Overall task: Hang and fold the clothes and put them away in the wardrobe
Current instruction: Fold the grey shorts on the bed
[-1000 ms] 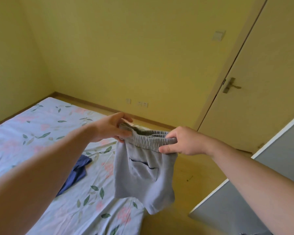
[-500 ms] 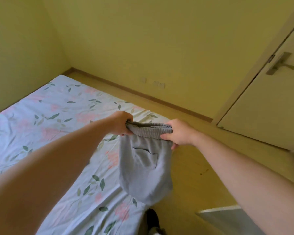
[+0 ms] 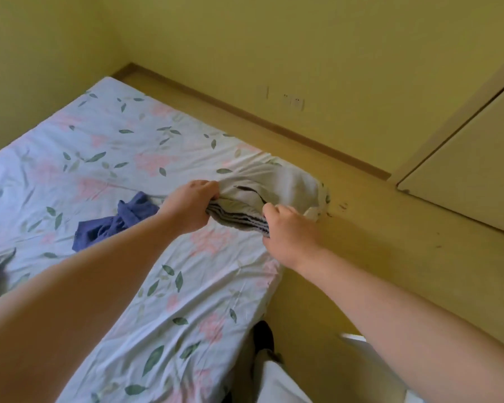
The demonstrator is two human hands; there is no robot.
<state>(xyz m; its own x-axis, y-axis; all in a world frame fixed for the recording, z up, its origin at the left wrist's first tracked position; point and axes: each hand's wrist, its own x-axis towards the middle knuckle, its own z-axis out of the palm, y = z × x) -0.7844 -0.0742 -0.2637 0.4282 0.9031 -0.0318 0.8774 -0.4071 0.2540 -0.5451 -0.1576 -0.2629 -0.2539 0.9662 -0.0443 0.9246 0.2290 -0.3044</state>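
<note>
Holding a pair of grey shorts [image 3: 277,187] by the waistband [image 3: 239,219] with both hands, low over the far right corner of the bed [image 3: 105,146]. Gripping the left end of the band with the left hand [image 3: 191,206], with fingers [image 3: 207,186] curled tight round the bunched elastic. Clenching the right end with the right hand [image 3: 288,232], with fingers [image 3: 272,212] and thumb closed on the ribbed cloth. Stretched between the two fists, sagging a little in the middle, with dark stripes along the gathers. Spread away from the hands toward the wall [image 3: 303,39], lying on the flowered sheet [image 3: 186,286] right at the mattress corner, with the leg ends reaching the edge just beside the floor [image 3: 390,242]. Showing a dark pocket slit on the upper face, close to the left knuckles. Cannot tell whether the far hem hangs over the edge or rests on it. Left of the left forearm, on the sheet and apart from the shorts: a crumpled blue garment [image 3: 111,223]. Along the foot of the yellow wall: a brown skirting board [image 3: 274,129], and above it a row of white sockets [image 3: 296,103]. At the right, beyond the strip of floor: the lower part of a pale door [image 3: 472,170]. At the bottom, beside the bed's near edge: a dark shoe [image 3: 264,334] on the floor, with a pale trouser leg [image 3: 277,379] below it.
</note>
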